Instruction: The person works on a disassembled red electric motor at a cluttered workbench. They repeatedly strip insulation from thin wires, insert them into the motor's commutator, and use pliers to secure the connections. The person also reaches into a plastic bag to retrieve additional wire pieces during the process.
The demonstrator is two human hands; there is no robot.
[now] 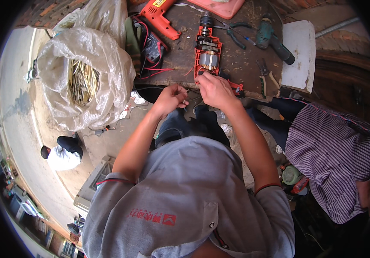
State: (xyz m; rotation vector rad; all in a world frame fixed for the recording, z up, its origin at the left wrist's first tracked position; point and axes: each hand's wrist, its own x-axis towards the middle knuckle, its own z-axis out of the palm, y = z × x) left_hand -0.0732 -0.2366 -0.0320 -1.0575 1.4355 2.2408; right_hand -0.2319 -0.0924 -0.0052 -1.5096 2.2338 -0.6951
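Observation:
An opened electric drill (pixel 209 60) lies on the workbench in front of me, its chuck pointing away. Its orange-red housing half bares the gears, the shaft and the motor winding. At the drill's near end, by the handle, my right hand (pixel 217 91) has its fingers curled and pressed together. What they pinch there is hidden under them. To the left, just off the bench edge, my left hand (pixel 173 100) is closed in a pinch. Something small and thin shows at its fingertips, too small to name.
Near the drill on the workbench (pixel 174 56) lie a multimeter (pixel 154 49) with red leads, a red power tool (pixel 161 19), pliers (pixel 235 36), more pliers (pixel 266 77) and a teal cordless tool (pixel 264 32). A plastic sack of straw-like sticks (pixel 112 69) stands left. A person in a checked shirt (pixel 327 146) is right.

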